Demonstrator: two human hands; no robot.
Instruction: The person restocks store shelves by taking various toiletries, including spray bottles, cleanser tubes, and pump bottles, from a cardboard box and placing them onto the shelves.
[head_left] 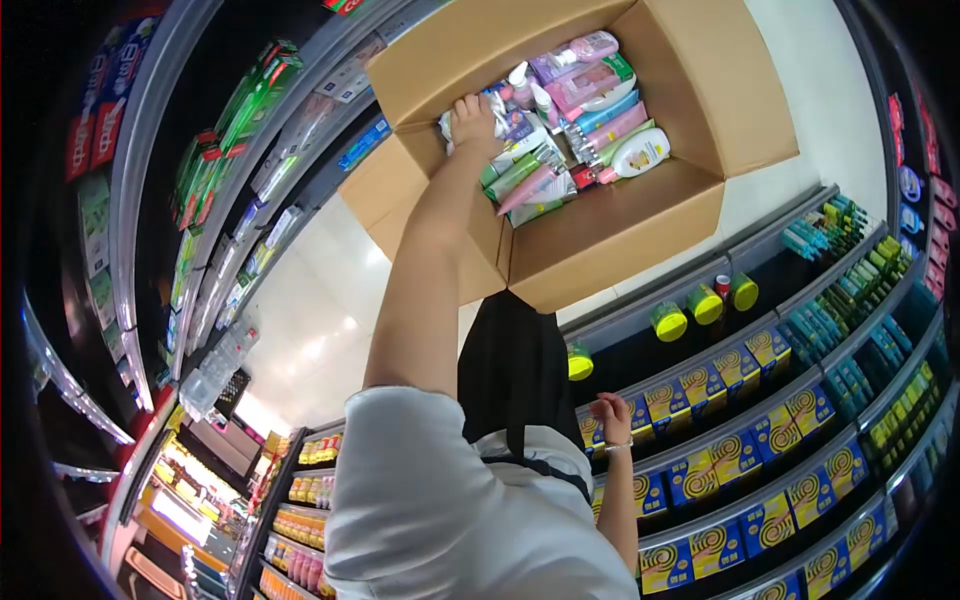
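While the left hand point(474, 125) touches a packet point(447, 131), grip unclear, the half-open right hand point(613, 418) is apart.

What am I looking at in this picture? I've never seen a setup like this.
There is no machine here: a person works bare-handed, and the one picture comes from a camera on their head, looking down. An open cardboard box holds bottles and tubes. The left hand reaches in, touching a whitish item; whether it grips it is unclear. The right hand, wearing a bracelet, shows nothing held, beside shelves of blue-and-yellow boxes.
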